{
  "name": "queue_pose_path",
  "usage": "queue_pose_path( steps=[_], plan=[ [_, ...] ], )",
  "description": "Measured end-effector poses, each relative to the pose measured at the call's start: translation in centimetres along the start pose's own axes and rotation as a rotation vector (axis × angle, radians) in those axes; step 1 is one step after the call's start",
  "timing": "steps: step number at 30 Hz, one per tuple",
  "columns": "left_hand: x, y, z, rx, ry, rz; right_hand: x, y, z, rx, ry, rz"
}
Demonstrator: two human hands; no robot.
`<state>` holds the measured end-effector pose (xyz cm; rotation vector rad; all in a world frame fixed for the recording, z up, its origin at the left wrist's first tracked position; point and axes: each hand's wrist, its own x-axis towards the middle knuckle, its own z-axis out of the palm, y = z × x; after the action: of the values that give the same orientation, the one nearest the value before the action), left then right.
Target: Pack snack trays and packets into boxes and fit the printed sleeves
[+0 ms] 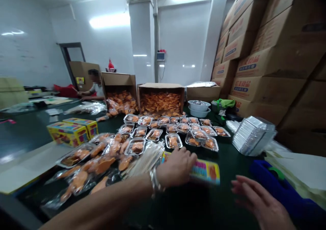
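Observation:
My left hand (177, 167) reaches across the dark table and grips the near edge of a flat, brightly printed yellow and pink box (205, 170), fingers curled over it. A bracelet sits on that wrist. My right hand (257, 199) hovers low at the right with fingers stretched out and apart, holding nothing, a little short of the box. Just beyond the box lie several small clear trays of orange snack pieces (173, 141) in rows. A bundle of pale sticks (146, 160) lies left of my left hand.
Bagged orange snacks (86, 170) spread at the left. Two open cartons of orange packets (160, 101) stand at the back. A stack of foil trays (253, 135) tilts at the right, by tall stacked cartons (270, 50). Yellow boxes (71, 131) sit left; a person (94, 84) works far off.

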<state>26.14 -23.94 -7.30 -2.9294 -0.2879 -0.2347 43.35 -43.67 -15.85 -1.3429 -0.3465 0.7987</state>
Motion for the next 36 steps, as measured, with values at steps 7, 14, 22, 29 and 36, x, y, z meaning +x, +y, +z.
queue_pose_path(
  steps=[7, 14, 22, 29, 36],
  plan=[
    [-7.9, 4.4, 7.0, -0.018, 0.733, 0.031, -1.2, 1.0, 3.8, 0.231, -0.334, 0.33],
    [-16.0, -0.6, 2.9, 0.137, 0.813, -0.216, -1.4, 0.7, 13.8, 0.299, -0.725, 0.342],
    [-35.4, -16.5, -1.4, 0.461, 0.645, -0.873, -5.3, -1.4, 45.7, 0.069, -1.141, -0.286],
    [-45.3, -30.0, 2.4, 0.116, 0.814, -1.204, -6.2, 7.4, 65.9, -0.138, -1.052, -0.837],
    [-44.8, -34.6, 10.0, -0.149, 0.722, -1.265, -1.4, 11.9, 67.0, -0.497, -1.036, -1.024]
  ],
)
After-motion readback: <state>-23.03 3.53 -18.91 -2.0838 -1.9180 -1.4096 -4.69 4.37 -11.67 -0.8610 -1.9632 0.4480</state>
